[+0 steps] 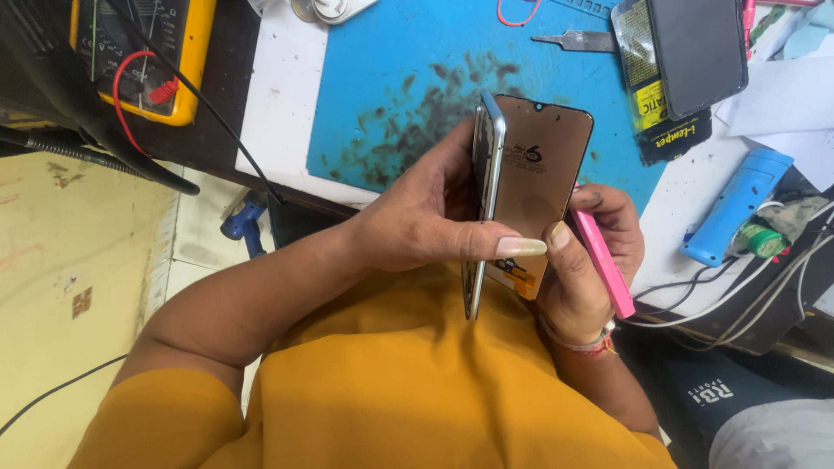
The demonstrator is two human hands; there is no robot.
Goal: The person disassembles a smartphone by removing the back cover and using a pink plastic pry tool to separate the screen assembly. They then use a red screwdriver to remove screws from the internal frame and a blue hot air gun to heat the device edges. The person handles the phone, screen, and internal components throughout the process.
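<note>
Mid-frame: our left hand (426, 221) grips the phone frame (483, 204) edge-on; our right hand (582, 260) is closed on a pink pry tool (601, 260), steadying the lifted display panel (543, 174). Risk: opening wider could tear the orange flex cable (524, 280); a slip drops it onto the blue mat (408, 78).

A brown, rectangular phone screen (543, 187) is held upright, split from its silver frame (485, 208). A black-and-yellow package (653, 82) lies top right, under a dark phone (697, 52). A yellow meter's display (130, 39) is seen top left.
</note>
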